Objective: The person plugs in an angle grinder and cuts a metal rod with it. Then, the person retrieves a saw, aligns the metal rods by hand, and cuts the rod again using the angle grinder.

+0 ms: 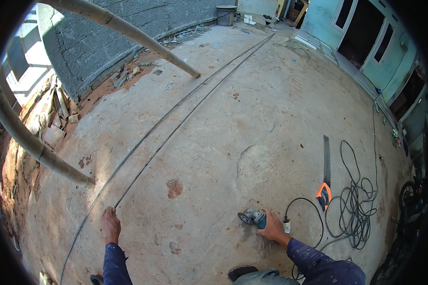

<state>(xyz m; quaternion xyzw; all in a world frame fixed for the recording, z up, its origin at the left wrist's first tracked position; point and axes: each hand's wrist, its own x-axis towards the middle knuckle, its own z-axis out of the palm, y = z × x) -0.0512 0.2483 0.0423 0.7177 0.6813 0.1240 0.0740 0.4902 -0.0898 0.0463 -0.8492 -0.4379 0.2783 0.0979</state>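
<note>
My left hand [110, 225] is closed around the near end of a thin steel rod [166, 137], which runs off across the concrete floor toward the far wall. Beside it lies a second length of rod [88, 213], and the two meet at the far end; whether they are one bent bar I cannot tell. To the right, my right hand [274, 227] is wrapped around the body of an angle grinder [257, 217]. Its disc faces left, low over the floor; whether it touches the concrete is unclear. A plug-and-socket joint [286, 225] in the cord sits just right of that hand.
A handsaw [326, 161] with an orange handle lies at the right, beside a tangled black cable [359, 216]. Two bamboo poles [142, 39] slant down to the floor on the left. A bucket [226, 16] stands by the grey block wall [114, 38]; rubble lies along its foot.
</note>
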